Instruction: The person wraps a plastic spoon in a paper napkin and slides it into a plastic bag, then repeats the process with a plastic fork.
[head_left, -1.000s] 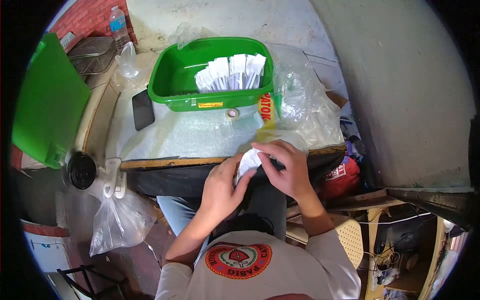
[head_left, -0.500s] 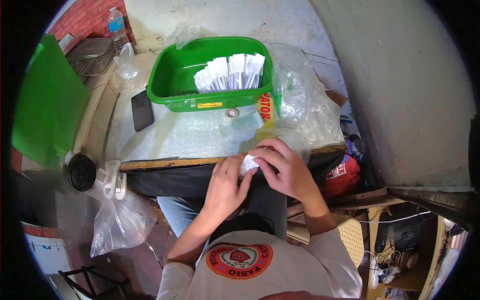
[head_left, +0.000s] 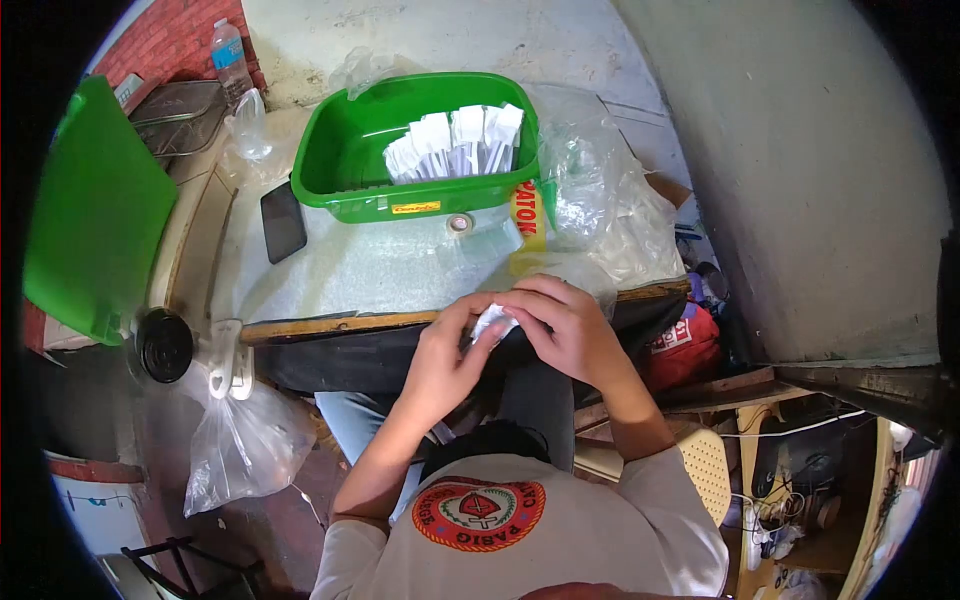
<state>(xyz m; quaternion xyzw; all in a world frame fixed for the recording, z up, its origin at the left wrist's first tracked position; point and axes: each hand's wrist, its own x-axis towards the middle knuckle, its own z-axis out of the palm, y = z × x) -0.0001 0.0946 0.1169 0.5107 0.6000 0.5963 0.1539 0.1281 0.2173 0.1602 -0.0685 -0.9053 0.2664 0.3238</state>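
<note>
Close to my body, at the table's front edge, my left hand (head_left: 447,350) and my right hand (head_left: 562,328) meet around a small white paper packet (head_left: 492,322). Fingers of both hands are closed on it, and they cover much of it. Beyond them on the table lie a small roll of tape (head_left: 459,224) and a clear plastic piece (head_left: 495,243). Further back stands a green basin (head_left: 365,207), where several similar white paper packets (head_left: 455,140) are lined up in a row.
A black phone (head_left: 284,222) lies left of the basin. Clear plastic bags (head_left: 610,205) and a yellow wrapper (head_left: 528,215) with red letters lie to the right. A plastic bottle (head_left: 231,62) stands at back left. A filled plastic bag (head_left: 245,450) hangs by the table's left corner.
My left hand has turned and its fingers have shifted up around the white packet, with the thumb now across it. My right hand stays on the packet. The camera view has shifted slightly.
</note>
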